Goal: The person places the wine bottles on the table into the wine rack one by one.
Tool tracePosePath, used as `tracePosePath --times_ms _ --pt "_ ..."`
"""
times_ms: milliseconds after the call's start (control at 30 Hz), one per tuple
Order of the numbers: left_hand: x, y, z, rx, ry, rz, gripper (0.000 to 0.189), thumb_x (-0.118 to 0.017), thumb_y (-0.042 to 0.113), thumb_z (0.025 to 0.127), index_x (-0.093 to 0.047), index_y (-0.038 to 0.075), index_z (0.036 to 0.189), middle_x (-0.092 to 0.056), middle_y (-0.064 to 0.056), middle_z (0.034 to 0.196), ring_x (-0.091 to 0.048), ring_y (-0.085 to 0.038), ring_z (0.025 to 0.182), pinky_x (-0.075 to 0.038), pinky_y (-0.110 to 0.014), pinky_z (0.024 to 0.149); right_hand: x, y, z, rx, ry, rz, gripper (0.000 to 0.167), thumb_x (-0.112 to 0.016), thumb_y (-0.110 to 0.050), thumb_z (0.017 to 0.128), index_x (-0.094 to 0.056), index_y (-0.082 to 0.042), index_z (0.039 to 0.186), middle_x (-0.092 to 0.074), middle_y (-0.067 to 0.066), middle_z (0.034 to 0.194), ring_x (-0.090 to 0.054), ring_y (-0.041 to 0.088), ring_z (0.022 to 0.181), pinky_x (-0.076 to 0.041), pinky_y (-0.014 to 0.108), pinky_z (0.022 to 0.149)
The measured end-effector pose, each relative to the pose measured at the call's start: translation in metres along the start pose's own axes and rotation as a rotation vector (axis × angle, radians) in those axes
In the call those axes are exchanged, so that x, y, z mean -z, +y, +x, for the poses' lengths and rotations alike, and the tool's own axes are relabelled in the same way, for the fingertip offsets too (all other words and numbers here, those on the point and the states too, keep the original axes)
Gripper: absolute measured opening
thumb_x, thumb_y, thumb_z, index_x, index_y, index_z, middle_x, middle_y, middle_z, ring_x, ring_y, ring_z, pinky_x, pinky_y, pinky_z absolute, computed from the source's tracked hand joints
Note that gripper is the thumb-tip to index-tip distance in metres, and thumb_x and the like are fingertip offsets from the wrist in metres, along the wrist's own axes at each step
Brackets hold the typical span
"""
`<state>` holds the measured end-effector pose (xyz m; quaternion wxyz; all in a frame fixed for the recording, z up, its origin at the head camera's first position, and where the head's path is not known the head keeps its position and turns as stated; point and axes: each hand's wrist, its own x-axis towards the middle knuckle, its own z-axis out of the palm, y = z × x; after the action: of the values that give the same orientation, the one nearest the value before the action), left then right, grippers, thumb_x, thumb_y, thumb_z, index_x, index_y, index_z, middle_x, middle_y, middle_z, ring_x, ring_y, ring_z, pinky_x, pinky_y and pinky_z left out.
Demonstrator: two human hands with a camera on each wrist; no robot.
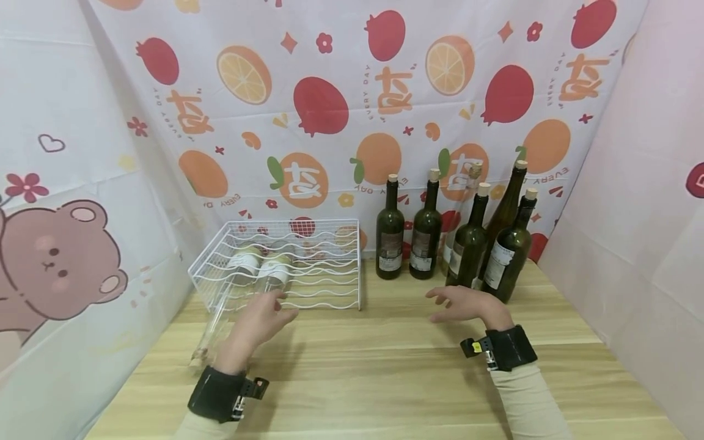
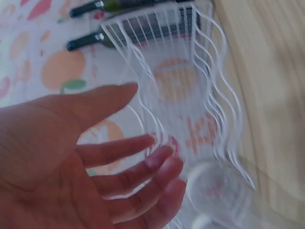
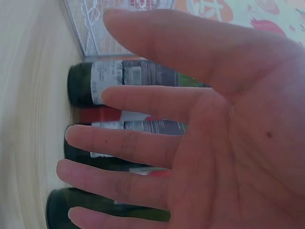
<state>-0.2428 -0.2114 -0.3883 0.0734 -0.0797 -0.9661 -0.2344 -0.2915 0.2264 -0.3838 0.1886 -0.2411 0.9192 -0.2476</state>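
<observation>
My left hand (image 1: 254,330) hovers at the front of a white wire rack (image 1: 359,287), fingers loosely extended with nothing in them. Two clear glass bottles with white labels, one on the left (image 1: 244,264) and one beside it (image 1: 274,271), lie in the rack's wavy rows. A corked neck (image 1: 211,333) sticks out toward the front left, partly behind my hand. My right hand (image 1: 467,304), palm empty and fingers spread in the right wrist view, is held in front of corked dark green bottles, nearest a labelled one (image 1: 467,247).
More green bottles stand upright along the back: a left one (image 1: 390,235), its neighbour (image 1: 425,235), one far right (image 1: 506,263) and a taller one behind (image 1: 505,205). A clear corked bottle (image 1: 448,241) is partly hidden among them. Printed cloth (image 1: 341,49) surrounds the wooden table (image 1: 363,379).
</observation>
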Motion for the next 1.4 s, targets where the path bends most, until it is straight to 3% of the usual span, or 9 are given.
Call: tracePosePath --times_ms 267,500,700,867,1100,1200,1400 --pt "-0.01 0.043 0.0 -0.132 -0.106 -0.114 0.046 -0.077 0.024 0.092 -0.066 -0.003 0.127 -0.073 -0.02 0.107 -0.07 -0.027 0.092 -0.058 -0.045 0.081 0.012 0.016 -0.009 -0.004 0.031 0.017 0.063 -0.071 -0.032 0.098 -0.049 -0.001 0.149 -0.056 0.032 0.143 -0.054 0.049 0.133 -0.051 0.055 0.103" --pt "-0.029 0.07 0.001 -0.26 -0.181 -0.086 0.039 -0.079 0.024 0.09 -0.069 0.0 0.119 -0.072 -0.014 0.103 -0.069 -0.027 0.09 -0.056 -0.038 0.077 0.025 0.028 -0.014 -0.018 0.076 -0.003 0.067 -0.071 -0.037 0.097 -0.049 0.001 0.148 -0.057 0.034 0.14 -0.058 0.049 0.128 -0.052 0.055 0.102" --pt "-0.035 0.07 -0.002 -0.272 -0.18 -0.032 0.037 -0.083 0.023 0.086 -0.071 0.002 0.115 -0.073 -0.013 0.099 -0.068 -0.028 0.091 -0.054 -0.037 0.075 0.028 0.034 -0.016 -0.054 0.15 -0.04 0.065 -0.07 -0.037 0.098 -0.051 0.002 0.145 -0.061 0.032 0.136 -0.06 0.046 0.125 -0.053 0.055 0.099" --pt "-0.037 0.069 -0.002 -0.25 -0.194 -0.033 0.039 -0.082 0.024 0.086 -0.071 0.002 0.117 -0.073 -0.014 0.102 -0.068 -0.027 0.092 -0.055 -0.039 0.077 0.025 0.041 -0.02 -0.106 0.195 -0.027 0.063 -0.07 -0.033 0.098 -0.05 0.005 0.145 -0.061 0.033 0.135 -0.059 0.048 0.125 -0.051 0.057 0.1" --pt "-0.036 0.07 -0.002 -0.265 -0.192 -0.026 0.04 -0.083 0.023 0.086 -0.071 0.0 0.116 -0.073 -0.014 0.1 -0.068 -0.026 0.09 -0.055 -0.039 0.076 0.025 0.053 -0.021 -0.14 0.239 -0.019 0.065 -0.069 -0.034 0.097 -0.05 0.01 0.142 -0.059 0.035 0.134 -0.058 0.05 0.124 -0.05 0.059 0.1" --pt "-0.036 0.07 -0.003 -0.273 -0.197 -0.021 0.039 -0.083 0.023 0.086 -0.072 0.001 0.115 -0.073 -0.014 0.1 -0.068 -0.025 0.09 -0.054 -0.038 0.075 0.024 0.059 -0.02 -0.192 0.287 -0.001 0.064 -0.069 -0.033 0.097 -0.052 0.013 0.138 -0.059 0.035 0.135 -0.059 0.05 0.122 -0.051 0.057 0.099" --pt "-0.037 0.069 -0.004 -0.285 -0.195 -0.017 0.039 -0.083 0.024 0.086 -0.071 0.001 0.115 -0.073 -0.012 0.1 -0.067 -0.024 0.089 -0.054 -0.038 0.074 0.022 0.065 -0.015 -0.334 0.402 0.038 0.059 -0.067 -0.033 0.097 -0.054 0.017 0.127 -0.062 0.034 0.12 -0.063 0.044 0.103 -0.053 0.051 0.086"
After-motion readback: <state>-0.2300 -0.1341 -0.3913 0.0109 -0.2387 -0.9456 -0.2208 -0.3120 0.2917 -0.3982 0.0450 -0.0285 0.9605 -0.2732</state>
